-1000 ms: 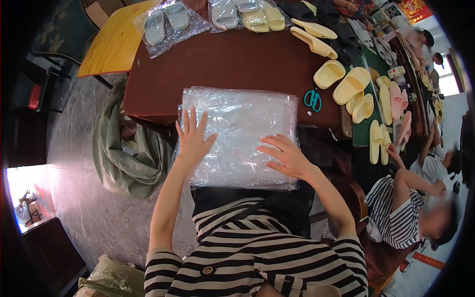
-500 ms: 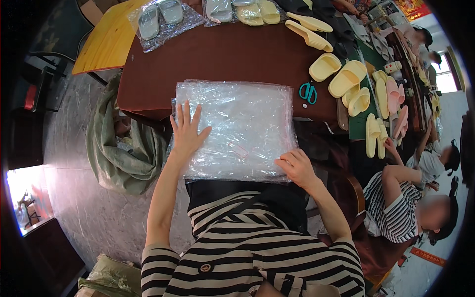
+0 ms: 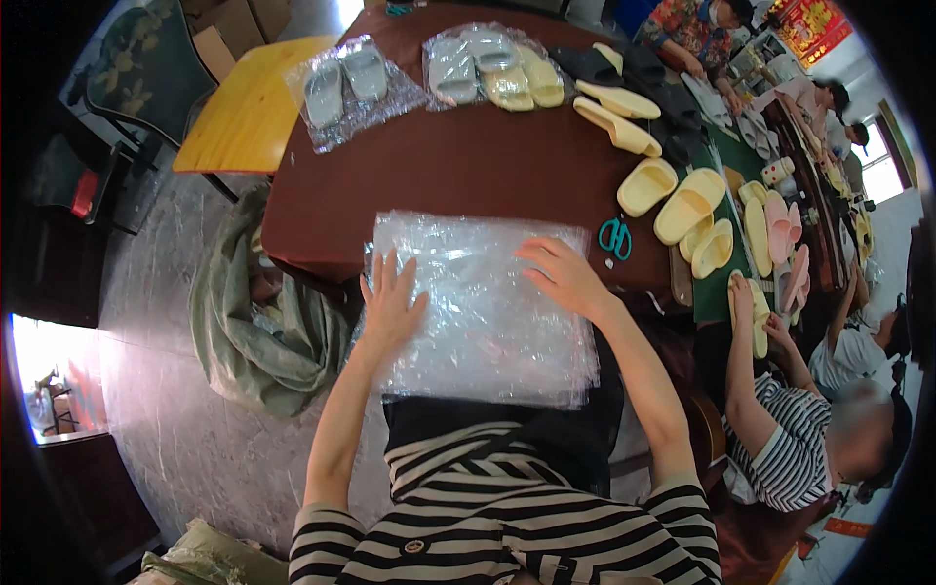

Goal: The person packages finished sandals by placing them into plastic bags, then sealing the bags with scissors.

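A stack of clear plastic bags lies at the table's near edge and reaches over my lap. My left hand rests flat on the left side of the stack, fingers spread. Over the upper right part of the bags is my right hand, its fingers stretched out to the left and holding nothing. To the right of the stack, teal-handled scissors lie on the table beside a small white scrap.
The brown-covered table bears bagged grey slippers, more bagged slippers and loose yellow slippers. Left of it are a yellow wooden board and a green sack. A co-worker handles a yellow slipper at right.
My right hand has moved from the stack's lower right corner up to its upper right part, its fingers now stretched out. The left hand stays on the left side. The view has shifted slightly.
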`<state>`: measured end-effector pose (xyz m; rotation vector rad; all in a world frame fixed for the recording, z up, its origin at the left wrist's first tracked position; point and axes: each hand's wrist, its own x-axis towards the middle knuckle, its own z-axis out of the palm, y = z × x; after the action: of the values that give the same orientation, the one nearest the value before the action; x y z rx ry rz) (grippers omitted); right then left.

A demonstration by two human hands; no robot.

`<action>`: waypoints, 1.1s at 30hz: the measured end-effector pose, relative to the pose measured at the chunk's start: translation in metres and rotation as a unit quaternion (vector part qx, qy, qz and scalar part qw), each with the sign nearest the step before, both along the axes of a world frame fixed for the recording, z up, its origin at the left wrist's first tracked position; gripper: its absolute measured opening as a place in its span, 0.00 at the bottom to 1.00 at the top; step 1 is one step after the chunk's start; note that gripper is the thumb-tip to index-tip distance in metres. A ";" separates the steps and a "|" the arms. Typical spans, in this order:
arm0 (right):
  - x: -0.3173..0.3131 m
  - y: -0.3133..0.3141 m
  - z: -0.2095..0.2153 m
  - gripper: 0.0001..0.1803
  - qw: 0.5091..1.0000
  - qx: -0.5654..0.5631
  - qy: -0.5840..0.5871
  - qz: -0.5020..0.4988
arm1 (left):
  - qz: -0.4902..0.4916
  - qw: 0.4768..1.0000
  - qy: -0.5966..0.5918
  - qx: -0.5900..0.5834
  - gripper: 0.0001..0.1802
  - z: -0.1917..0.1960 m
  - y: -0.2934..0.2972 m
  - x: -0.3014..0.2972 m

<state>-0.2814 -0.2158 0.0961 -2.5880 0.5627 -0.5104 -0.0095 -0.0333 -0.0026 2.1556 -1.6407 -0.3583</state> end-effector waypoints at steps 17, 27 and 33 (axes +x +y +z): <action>0.059 -0.082 -0.098 0.18 0.973 0.052 0.212 -0.070 | 0.087 0.992 0.027 -0.090 0.33 0.013 -0.013 -0.009; 0.064 -0.082 -0.076 0.17 0.971 0.165 0.168 -0.048 | 0.126 0.965 0.197 -0.121 0.35 0.003 -0.008 0.006; 0.068 -0.091 -0.063 0.14 0.984 0.097 0.146 -0.035 | 0.139 0.947 0.202 -0.208 0.37 -0.021 -0.025 0.005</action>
<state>-0.2130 -0.3072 0.0327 -2.4765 0.7615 -0.0895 -0.0043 -0.0582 -0.0232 1.8106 -1.0574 -0.3085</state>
